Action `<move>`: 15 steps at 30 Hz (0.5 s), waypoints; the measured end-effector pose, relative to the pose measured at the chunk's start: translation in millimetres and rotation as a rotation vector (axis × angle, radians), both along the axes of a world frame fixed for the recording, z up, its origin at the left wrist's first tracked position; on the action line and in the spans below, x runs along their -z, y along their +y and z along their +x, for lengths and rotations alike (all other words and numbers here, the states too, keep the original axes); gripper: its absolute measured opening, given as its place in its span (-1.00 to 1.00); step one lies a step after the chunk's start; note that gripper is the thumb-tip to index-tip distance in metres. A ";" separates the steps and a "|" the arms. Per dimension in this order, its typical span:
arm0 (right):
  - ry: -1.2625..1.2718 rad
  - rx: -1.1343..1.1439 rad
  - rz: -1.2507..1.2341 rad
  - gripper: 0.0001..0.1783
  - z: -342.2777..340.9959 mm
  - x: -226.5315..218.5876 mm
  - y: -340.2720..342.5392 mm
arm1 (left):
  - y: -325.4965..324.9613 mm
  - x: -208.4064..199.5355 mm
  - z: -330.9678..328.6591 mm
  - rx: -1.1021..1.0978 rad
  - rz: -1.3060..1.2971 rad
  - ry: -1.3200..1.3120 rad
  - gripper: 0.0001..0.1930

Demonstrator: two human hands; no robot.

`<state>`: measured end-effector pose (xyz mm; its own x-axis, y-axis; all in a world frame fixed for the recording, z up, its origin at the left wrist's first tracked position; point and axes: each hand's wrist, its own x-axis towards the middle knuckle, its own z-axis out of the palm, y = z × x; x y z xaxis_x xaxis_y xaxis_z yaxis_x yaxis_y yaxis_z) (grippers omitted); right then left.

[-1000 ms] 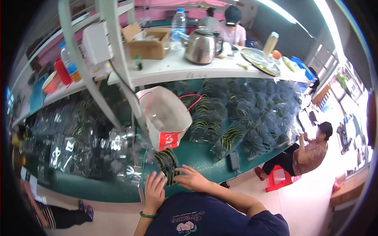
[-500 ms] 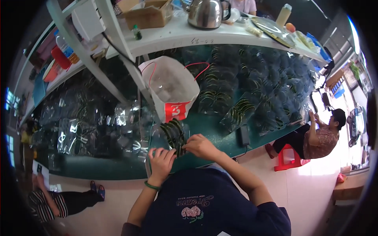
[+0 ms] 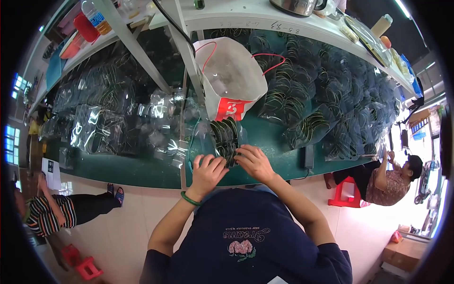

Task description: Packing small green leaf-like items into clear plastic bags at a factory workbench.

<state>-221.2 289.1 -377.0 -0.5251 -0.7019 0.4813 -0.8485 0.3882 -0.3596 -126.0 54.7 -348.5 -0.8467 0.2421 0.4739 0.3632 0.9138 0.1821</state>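
A clear plastic bag [image 3: 242,134] lies on the green table in front of me. In or on it sits a row of dark, glossy curved pieces [image 3: 225,137] with pale, gold-looking edges; their exact kind is not clear. My left hand [image 3: 208,174], with a green bangle at its wrist, has bent fingers at the row's near left edge. At the near right edge, my right hand [image 3: 256,163] pinches the bag. My fingers partly hide the near end of the row. Just beyond stands an open white paper bag [image 3: 235,75] with red cord handles.
Many filled clear bags [image 3: 350,99] cover the table's right side; more plastic packs [image 3: 99,128] lie left. A black power adapter [image 3: 309,156] sits near the front edge. White shelf posts [image 3: 189,61] rise beyond the left hand. People [image 3: 390,182] sit at either side.
The view has shifted, so the table things appear elsewhere in it. The row of dark pieces, slanted before, now stands straighter in front of me. Both hands stay at its near end.
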 end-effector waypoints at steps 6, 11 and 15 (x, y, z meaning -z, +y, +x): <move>0.101 -0.091 0.111 -0.48 -14.9 -11.3 12.6 | -2.8 5.3 -6.8 0.013 -0.071 0.001 -0.63; 0.043 -0.098 0.152 -0.36 -18.5 -14.7 13.8 | -3.5 10.0 -8.7 0.033 -0.174 0.033 -0.62; -0.039 -0.051 0.191 -0.25 -17.6 -22.0 6.0 | -8.2 17.3 -7.8 0.041 -0.196 0.032 -0.61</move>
<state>-238.9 295.1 -355.0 -0.5023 -0.8045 0.3170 -0.8557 0.4098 -0.3161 -133.8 46.5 -365.8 -0.8193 0.3664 0.4409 0.4038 0.9148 -0.0099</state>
